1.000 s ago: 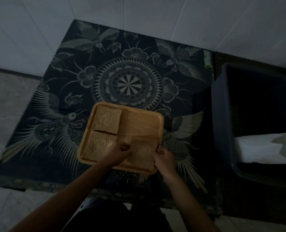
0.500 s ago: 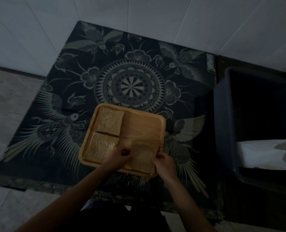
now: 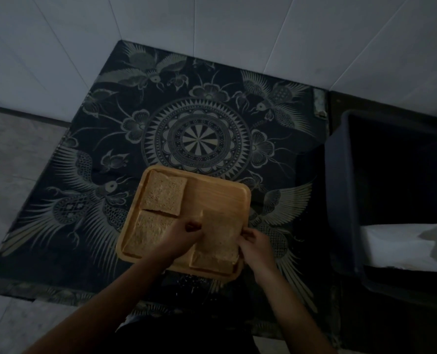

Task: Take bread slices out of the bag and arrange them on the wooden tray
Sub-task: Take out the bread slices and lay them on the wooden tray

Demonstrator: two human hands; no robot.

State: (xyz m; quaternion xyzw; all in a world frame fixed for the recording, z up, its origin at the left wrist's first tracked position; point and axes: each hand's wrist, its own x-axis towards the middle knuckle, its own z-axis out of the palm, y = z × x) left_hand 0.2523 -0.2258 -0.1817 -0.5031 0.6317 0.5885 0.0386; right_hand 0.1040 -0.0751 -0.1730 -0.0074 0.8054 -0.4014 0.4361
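Both hands pinch one bread slice (image 3: pixel 218 238) over the near right corner of the wooden tray (image 3: pixel 220 194): the left hand (image 3: pixel 184 235) grips its left edge, the right hand (image 3: pixel 255 242) its right edge. Two more slices (image 3: pixel 164 192) fill the tray's left side. The tray sits at the near edge of a patterned cloth (image 3: pixel 199 139).
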